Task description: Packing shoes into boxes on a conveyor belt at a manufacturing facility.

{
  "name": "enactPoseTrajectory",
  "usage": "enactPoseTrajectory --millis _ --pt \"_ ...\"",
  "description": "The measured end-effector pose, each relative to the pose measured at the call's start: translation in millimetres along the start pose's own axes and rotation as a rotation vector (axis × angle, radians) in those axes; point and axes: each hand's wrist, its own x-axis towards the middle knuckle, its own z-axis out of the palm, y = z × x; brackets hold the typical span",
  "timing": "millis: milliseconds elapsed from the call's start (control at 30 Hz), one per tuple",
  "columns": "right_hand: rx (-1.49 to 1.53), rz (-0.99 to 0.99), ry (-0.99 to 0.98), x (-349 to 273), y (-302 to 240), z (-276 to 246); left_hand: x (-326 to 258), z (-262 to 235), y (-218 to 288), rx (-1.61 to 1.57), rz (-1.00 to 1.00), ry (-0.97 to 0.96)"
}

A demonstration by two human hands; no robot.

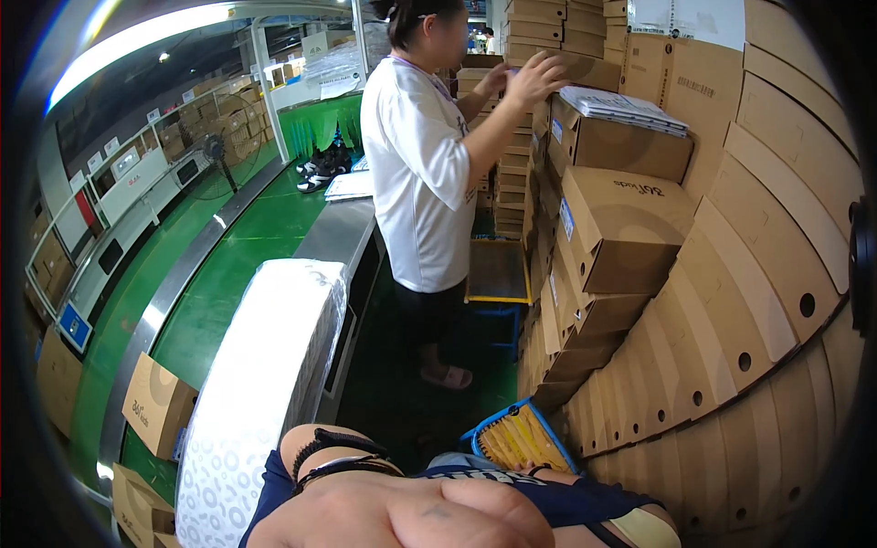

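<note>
Neither of my hands shows clearly. My bare arm and upper body fill the lower edge, with a dark blue shirt (pixel 585 498) and a black braided cord (pixel 333 443). A small patch of skin by a dark band (pixel 541 468) sits low at the middle. It may be part of my right hand, but its fingers cannot be made out. Close in front of it stands a stool (pixel 521 440) with a blue frame and yellowish slatted seat. At my left lies a long white package (pixel 265 365) wrapped in clear plastic, patterned with grey rings at its near end.
A co-worker in a white shirt (pixel 420 173) stands ahead with both hands raised by stacked boxes. Brown shoe boxes (pixel 630 219) form a high wall on my right. The green conveyor belt (pixel 219 292) at left carries a brown box (pixel 157 404) and, farther off, dark sandals (pixel 320 172).
</note>
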Motion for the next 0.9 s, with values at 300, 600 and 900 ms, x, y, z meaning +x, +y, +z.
enactPoseTrajectory --millis 300,600,900 --pt "0.173 0.118 -0.029 -4.2 6.3 5.7 6.0 -5.7 7.6 -0.003 -0.049 -0.072" --pt "0.34 0.246 -0.057 -1.8 20.4 12.4 -5.8 -2.9 1.5 -0.011 0.014 0.044" --pt "0.529 0.374 -0.083 4.3 35.8 19.5 -5.7 0.9 -6.6 0.099 0.073 0.144"
